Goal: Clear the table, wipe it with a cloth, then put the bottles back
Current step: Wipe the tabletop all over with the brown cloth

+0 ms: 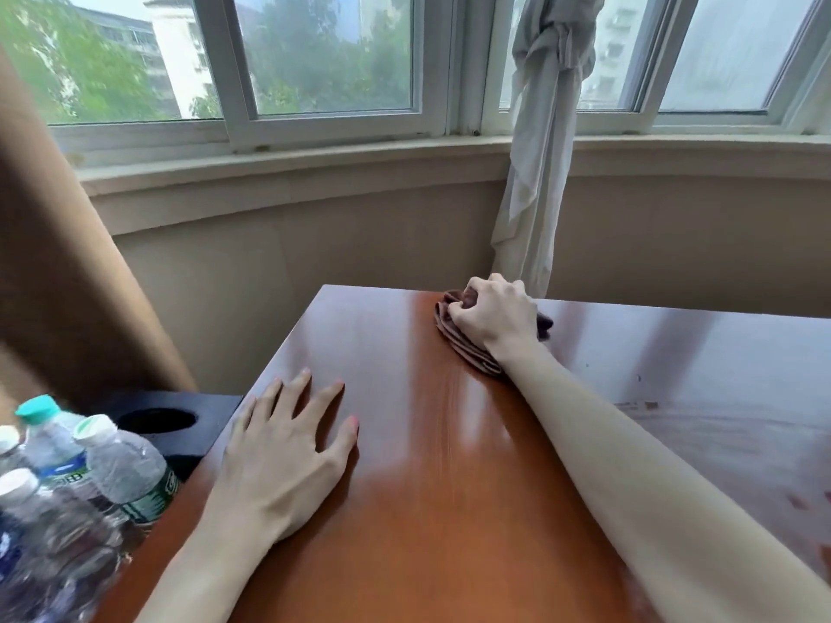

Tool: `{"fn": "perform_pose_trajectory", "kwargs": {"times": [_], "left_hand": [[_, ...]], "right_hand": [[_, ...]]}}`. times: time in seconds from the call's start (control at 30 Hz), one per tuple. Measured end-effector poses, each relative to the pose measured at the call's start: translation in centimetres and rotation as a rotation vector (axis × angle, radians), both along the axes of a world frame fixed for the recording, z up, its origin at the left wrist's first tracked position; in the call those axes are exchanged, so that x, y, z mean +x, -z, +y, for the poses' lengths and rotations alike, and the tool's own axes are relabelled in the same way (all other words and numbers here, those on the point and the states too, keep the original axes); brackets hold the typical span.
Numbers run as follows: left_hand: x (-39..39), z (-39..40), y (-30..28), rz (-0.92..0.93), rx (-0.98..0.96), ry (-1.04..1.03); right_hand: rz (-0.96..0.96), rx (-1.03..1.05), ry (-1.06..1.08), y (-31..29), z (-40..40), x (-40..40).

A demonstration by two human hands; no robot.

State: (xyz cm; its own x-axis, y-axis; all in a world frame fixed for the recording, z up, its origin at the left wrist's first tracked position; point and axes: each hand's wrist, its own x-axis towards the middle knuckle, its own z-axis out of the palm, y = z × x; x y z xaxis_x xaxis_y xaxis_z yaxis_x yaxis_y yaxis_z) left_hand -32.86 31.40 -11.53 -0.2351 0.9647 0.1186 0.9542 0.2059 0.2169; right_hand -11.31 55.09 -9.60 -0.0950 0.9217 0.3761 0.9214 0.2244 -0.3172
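Observation:
A glossy reddish-brown wooden table [404, 510] fills the lower frame. My right hand [492, 314] grips a crumpled brown cloth [467, 348] and presses it on the table near its far edge, arm stretched out. My left hand [283, 456] rests flat on the table near its left edge, fingers spread. Several clear plastic water bottles [121, 474] with white and teal caps stand in a cluster off the table's left side, at the bottom left.
A black box [180, 424] with a round hole sits left of the table, behind the bottles. A brown curtain [58, 285] hangs at left, a knotted white curtain [535, 164] beyond the table's far edge. A curved window sill and wall lie behind.

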Motion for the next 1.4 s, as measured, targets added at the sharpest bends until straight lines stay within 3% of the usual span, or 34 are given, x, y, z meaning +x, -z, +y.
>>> {"fn": "perform_pose_trajectory", "kwargs": {"times": [0.2, 0.33, 0.87, 0.97, 1.13, 1.27, 1.4], "left_hand": [[0.0, 0.0, 0.1, -0.005, 0.013, -0.007], [0.0, -0.1, -0.1, -0.009, 0.004, -0.019], [0.7, -0.8, -1.4, -0.019, -0.096, 0.003], [0.8, -1.0, -1.4, -0.011, -0.086, 0.013], [0.4, -0.5, -0.7, -0.008, -0.036, 0.001], [-0.3, -0.2, 0.0, -0.007, -0.010, 0.001], [-0.5, 0.0, 0.0, 0.001, 0.022, 0.001]], "right_hand": [[0.014, 0.005, -0.204, 0.2, 0.3, -9.7], [0.023, 0.006, -0.402, 0.3, -3.0, -11.6], [0.019, 0.005, -0.635, -0.4, -23.4, 2.3], [0.012, -0.018, -0.581, -0.7, -20.9, 2.9], [0.020, -0.013, -0.286, -0.4, -10.5, -0.1], [0.014, -0.020, -0.281, -0.3, -3.1, -3.2], [0.041, -0.041, -0.208, -0.4, 3.0, -1.6]]}}
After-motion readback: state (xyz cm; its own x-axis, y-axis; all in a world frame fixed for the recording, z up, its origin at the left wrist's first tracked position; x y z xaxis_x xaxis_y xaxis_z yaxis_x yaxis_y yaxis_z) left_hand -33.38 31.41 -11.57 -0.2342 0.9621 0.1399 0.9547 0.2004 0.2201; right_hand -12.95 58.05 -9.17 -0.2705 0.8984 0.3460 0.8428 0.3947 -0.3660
